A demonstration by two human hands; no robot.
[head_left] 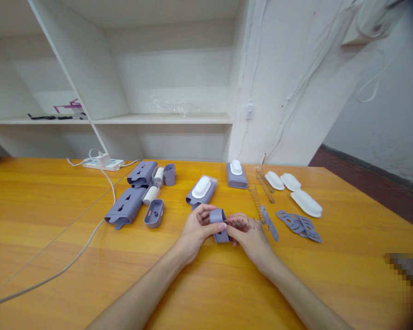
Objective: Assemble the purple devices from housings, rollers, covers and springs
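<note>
My left hand [194,231] is closed round a small purple plastic cup-like part [221,237], held just above the table. In the fingers of my right hand [253,240] is a thin metal coil spring [240,223], one end of it against the open side of the purple part. Whether that end sits inside cannot be made out. Right of my right hand lies a flat purple slotted plate [269,223], with another loose coil spring [254,197] behind it. Just beyond my left hand rests a purple housing [209,193] with a white oval cap [202,187] on it.
Purple housings [129,204], white rollers [151,195] and a purple cup [154,214] lie at left. A cable [79,254] runs from the power strip [112,164]. At right are white oval covers [306,204] and several stacked slotted plates [299,224]. White shelves [165,120] stand behind.
</note>
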